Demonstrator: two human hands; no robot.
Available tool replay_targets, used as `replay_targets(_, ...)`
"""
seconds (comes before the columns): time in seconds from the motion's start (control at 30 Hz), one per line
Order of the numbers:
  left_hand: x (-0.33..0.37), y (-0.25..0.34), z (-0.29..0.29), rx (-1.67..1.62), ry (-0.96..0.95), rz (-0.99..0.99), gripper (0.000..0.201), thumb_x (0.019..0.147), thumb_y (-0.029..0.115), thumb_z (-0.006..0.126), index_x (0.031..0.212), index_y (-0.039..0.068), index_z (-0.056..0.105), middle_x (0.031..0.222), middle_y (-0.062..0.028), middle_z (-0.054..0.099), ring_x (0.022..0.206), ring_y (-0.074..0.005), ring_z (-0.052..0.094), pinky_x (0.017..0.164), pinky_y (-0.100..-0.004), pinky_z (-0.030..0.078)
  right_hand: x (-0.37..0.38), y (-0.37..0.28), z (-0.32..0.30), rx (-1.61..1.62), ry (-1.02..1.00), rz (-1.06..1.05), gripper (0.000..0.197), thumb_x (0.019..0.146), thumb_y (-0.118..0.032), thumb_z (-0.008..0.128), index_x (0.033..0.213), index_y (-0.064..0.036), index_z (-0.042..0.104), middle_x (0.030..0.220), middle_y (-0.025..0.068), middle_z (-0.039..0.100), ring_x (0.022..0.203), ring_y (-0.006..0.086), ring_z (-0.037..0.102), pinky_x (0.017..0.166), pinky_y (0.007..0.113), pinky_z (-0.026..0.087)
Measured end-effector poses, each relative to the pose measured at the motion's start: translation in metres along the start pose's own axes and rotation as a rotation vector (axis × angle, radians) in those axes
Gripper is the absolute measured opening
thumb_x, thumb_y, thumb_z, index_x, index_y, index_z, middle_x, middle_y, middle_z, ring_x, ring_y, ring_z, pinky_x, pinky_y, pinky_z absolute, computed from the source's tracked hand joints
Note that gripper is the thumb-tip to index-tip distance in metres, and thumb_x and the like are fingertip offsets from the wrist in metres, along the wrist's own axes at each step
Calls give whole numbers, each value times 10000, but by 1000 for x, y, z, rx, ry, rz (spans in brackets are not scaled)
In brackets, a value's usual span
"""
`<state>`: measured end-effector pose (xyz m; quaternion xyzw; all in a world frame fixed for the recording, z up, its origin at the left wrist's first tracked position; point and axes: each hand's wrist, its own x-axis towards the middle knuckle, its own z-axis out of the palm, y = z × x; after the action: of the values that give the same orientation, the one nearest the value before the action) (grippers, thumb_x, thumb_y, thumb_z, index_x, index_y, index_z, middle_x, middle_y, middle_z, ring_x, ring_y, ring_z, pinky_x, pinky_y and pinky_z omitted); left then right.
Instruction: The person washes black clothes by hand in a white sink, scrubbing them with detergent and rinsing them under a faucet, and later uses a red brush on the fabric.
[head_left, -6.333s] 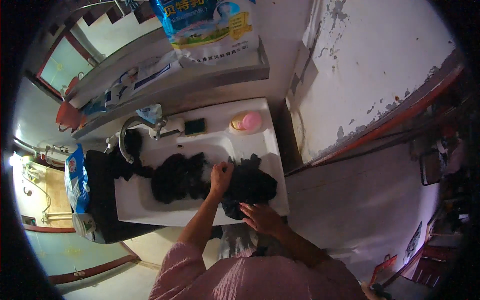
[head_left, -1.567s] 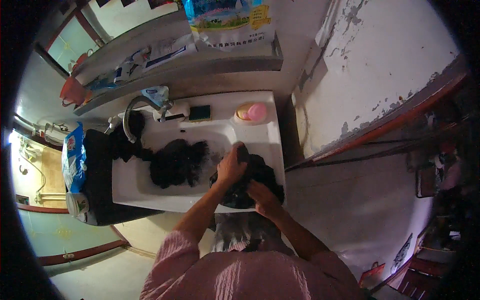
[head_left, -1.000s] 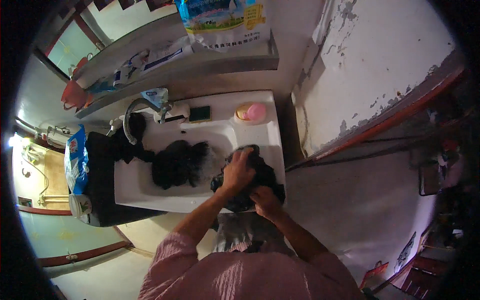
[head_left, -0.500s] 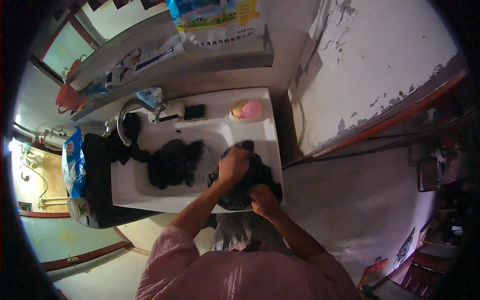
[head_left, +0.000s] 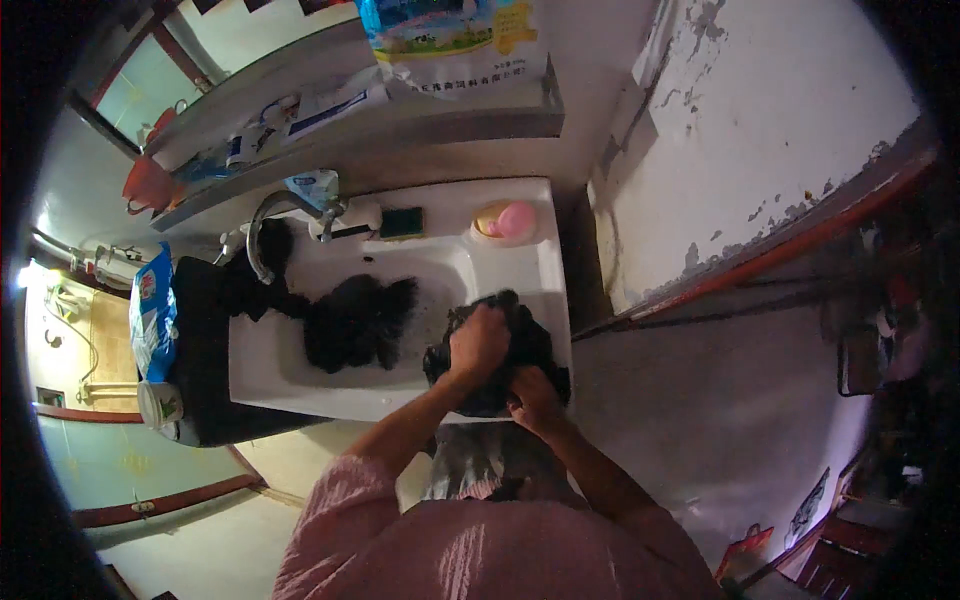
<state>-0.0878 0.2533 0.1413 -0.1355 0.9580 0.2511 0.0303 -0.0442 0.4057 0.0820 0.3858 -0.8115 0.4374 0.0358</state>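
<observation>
A wet-looking black cloth (head_left: 532,338) lies bunched at the right end of the white sink (head_left: 300,402). My left hand (head_left: 480,342) is closed in a fist on top of it, fingers curled into the fabric. Lower and to the right, my right hand (head_left: 537,398) grips the cloth near the sink's front edge. A second black cloth (head_left: 355,325) rests in the basin, where some suds show. From it, dark fabric trails over the sink's left side toward the curved faucet (head_left: 256,240).
Behind the basin sit a green scrubbing sponge (head_left: 402,222) and a pink soap (head_left: 515,218) in a dish. A shelf (head_left: 400,133) above carries a large printed bag (head_left: 455,50) and an orange cup (head_left: 150,185). Left stand a blue-white packet (head_left: 153,315) and a tub (head_left: 160,405).
Both hands stay on the bunched black cloth, my left slightly higher on it and my right shifted a little. The whole view has moved slightly.
</observation>
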Motion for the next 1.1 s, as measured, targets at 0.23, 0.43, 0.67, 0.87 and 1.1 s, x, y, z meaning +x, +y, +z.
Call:
replay_targets(0.23, 25, -30, 22, 118, 187, 412, 129, 754, 156, 507, 870, 102, 517, 842, -79, 526, 795, -279, 568, 580, -415, 479, 19, -26, -12, -45, -101, -11, 299, 612, -33, 627, 901, -43, 555, 876, 162, 536, 835, 354, 498, 726, 410, 419)
replay_targets(0.43, 29, -9, 6, -103, 118, 389, 272, 762, 199, 535, 1013, 93, 533, 1112, -141, 510, 1005, -327, 508, 816, -451, 431, 11, -7, -11, -37, -92, 146, 243, 701, -86, 625, 929, -32, 560, 876, 141, 567, 817, 318, 534, 709, 366, 444)
replay_targets(0.67, -85, -8, 31, 73, 126, 346, 467, 773, 207, 530, 1215, 70, 466, 1334, -145, 357, 1263, -329, 285, 1019, -514, 190, 152, -14, -15, -276, -53, 203, 510, 734, -383, 650, 1156, -147, 487, 1181, 148, 470, 1120, 307, 440, 867, 486, 382)
replay_targets(0.87, -102, -10, 33, -37, 175, 429, 419, 762, 219, 542, 1155, 77, 515, 1255, -130, 435, 1211, -287, 355, 988, -474, 246, 146, 5, 22, -342, -506, 182, 409, 671, -246, 675, 1031, -121, 528, 1111, 151, 456, 1008, 365, 469, 766, 483, 449)
replay_targets(1.1, -126, -50, 37, 29, 126, 338, 398, 726, 311, 602, 1093, 163, 559, 1018, -84, 503, 950, -242, 455, 826, -399, 337, 85, -44, -16, -195, -23, 118, 168, 644, -113, 662, 718, -108, 511, 747, 64, 504, 667, 280, 550, 570, 365, 461)
